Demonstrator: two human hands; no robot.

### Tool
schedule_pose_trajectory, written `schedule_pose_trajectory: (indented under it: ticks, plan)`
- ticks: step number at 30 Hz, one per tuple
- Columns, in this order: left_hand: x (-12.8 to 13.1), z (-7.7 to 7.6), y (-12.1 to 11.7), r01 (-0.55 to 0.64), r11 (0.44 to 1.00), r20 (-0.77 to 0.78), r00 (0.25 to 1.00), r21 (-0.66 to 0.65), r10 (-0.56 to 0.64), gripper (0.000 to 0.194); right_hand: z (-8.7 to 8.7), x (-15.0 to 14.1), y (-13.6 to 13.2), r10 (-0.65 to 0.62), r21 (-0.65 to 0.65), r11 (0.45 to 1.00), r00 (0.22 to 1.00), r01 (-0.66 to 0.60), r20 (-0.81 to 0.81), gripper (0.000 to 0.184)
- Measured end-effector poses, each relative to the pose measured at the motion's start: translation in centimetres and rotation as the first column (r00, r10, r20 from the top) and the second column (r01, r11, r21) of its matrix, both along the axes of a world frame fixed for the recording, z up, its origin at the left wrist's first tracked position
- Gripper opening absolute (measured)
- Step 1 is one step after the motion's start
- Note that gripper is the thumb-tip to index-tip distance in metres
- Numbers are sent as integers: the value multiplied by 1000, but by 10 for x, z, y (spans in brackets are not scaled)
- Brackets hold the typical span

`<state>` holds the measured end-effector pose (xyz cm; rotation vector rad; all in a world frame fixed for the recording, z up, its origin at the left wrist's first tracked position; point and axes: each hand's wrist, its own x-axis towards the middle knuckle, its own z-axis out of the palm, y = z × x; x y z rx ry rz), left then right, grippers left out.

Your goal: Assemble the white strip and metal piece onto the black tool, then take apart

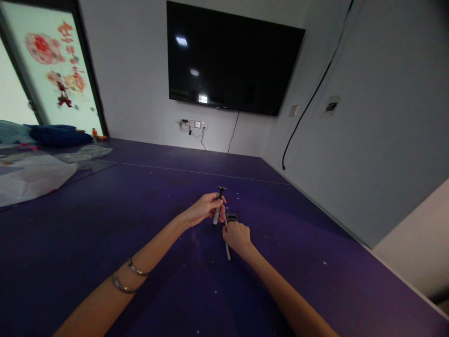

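Note:
My left hand (pixel 205 208) is closed around a slim white tool with a dark head (pixel 219 201), which it holds upright over the purple table (pixel 105 234). My right hand (pixel 237 236) is closed on a thin white stick (pixel 227 250) whose lower end points back toward me. Just beyond the right hand's fingers, a small dark ridged part (pixel 231 216) lies on the table. The two hands are close together, almost touching. Two bracelets (pixel 128 276) ring my left wrist.
A large dark screen (pixel 231 61) hangs on the far wall above a socket strip (pixel 192 124). Crumpled plastic sheets (pixel 35 175) and blue cloth (pixel 56 135) lie at the far left. A grey wall (pixel 368 140) runs along the table's right edge.

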<state>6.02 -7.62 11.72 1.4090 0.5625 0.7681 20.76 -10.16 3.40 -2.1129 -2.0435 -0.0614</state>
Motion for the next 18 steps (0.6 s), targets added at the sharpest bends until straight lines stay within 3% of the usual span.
schedule_pose_trajectory:
  ticks: [11, 15, 18]
  plan:
    - [1, -5, 1, 21, 1000, -16, 1000, -6, -22, 14, 0, 3, 0, 5, -10, 1000, 1000, -5, -10, 42]
    - [3, -10, 3, 44, 999, -7, 999, -12, -45, 15, 12, 25, 13, -8, -33, 999, 997, 6, -73, 46]
    - [4, -14, 4, 36, 999, -14, 999, -9, -36, 14, 18, 48, 28, 27, -18, 999, 990, -29, -140, 34]
